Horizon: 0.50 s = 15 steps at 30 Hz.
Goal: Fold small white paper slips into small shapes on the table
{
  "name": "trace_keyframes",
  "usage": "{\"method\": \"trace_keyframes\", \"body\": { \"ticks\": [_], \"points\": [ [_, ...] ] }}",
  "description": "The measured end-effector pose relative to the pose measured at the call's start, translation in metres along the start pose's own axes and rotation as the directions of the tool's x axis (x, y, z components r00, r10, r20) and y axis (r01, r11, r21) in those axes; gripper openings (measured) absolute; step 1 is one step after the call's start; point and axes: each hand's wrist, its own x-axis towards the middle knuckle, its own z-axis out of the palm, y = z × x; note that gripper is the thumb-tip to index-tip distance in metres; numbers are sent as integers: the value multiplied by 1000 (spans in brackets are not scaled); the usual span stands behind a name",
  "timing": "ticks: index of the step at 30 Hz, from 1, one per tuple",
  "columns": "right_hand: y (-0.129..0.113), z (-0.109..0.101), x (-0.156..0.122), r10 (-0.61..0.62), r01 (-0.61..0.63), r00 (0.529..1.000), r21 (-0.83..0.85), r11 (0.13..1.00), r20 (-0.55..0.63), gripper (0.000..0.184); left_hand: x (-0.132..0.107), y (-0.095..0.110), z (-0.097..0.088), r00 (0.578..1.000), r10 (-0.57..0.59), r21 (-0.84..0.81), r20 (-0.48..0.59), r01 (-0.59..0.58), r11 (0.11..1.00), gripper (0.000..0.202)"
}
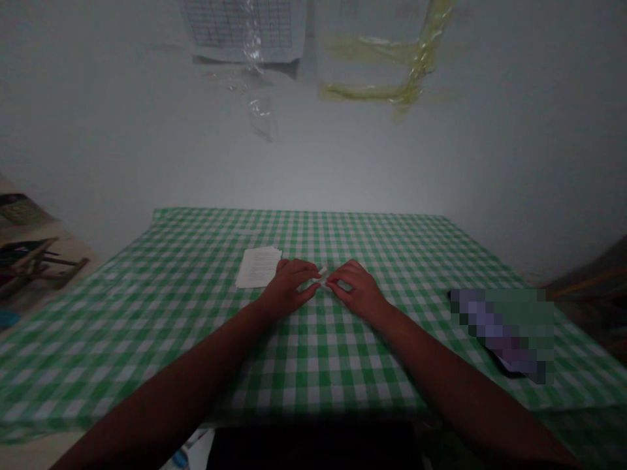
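My left hand (292,287) and my right hand (357,287) meet near the middle of the table, fingertips almost together. Between them is a small white piece (322,271) that looks like folded or rolled paper. Thumb and fingers of each hand are closed in a pinch at its edges. The piece is tiny and partly covered by the fingertips, so its exact shape cannot be made out. Just beyond my left hand lies a stack of white printed sheets (257,267), its right edge partly hidden behind the fingers.
A green-and-white checked cloth (313,365) covers the table. On the right lies a blurred-out dark flat object (509,346), perhaps a phone. The wall (313,163) behind carries taped paper (245,29) and yellow tape (365,93). Wooden furniture (36,267) stands at far left.
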Motion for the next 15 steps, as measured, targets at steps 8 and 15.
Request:
{"method": "trace_keyframes", "body": {
  "ticks": [8,15],
  "points": [
    [-3,0,0,68,-66,997,62,996,-39,10,1,4,-1,999,-23,-30,25,24,999,10],
    [-6,0,-1,123,-114,988,87,990,-99,10,2,10,-3,999,-34,-101,13,35,994,7]
  ]
}}
